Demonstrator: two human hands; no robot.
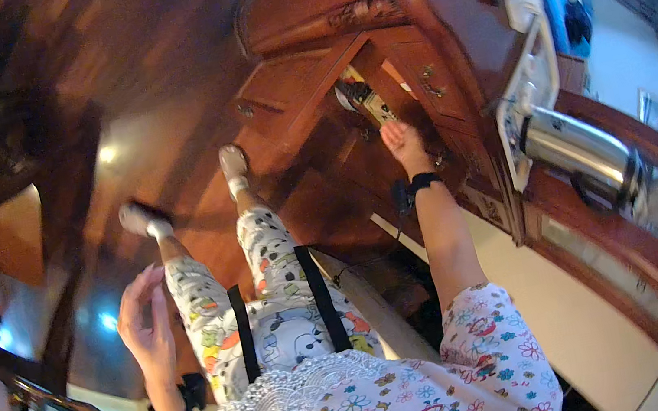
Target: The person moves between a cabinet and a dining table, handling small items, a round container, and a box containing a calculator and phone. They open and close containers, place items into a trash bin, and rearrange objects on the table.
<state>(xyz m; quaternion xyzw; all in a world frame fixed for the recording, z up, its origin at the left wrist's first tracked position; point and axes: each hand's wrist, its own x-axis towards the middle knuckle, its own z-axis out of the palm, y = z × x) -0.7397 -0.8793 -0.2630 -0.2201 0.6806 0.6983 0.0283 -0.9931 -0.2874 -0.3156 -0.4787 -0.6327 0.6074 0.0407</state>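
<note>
My right hand [402, 143] reaches into an open cupboard of the carved wooden cabinet [313, 0]. Its fingers are at the lower end of a yellow and black patterned item [376, 106]; whether they grip it cannot be told. Beside that item's upper end lies a whitish, rounded thing [345, 99], too small to identify. My left hand [146, 317] hangs beside my left leg with bent fingers, and nothing shows in it. Both wrists wear black bands.
The wooden cupboard door [309, 93] stands swung out. A metal vacuum flask [579, 145] lies across the picture by a white tray [510, 127] on the cabinet top. A glossy dark table or piano-like piece [9, 374] is at the left. Wooden flooring [153, 104] lies beyond my feet.
</note>
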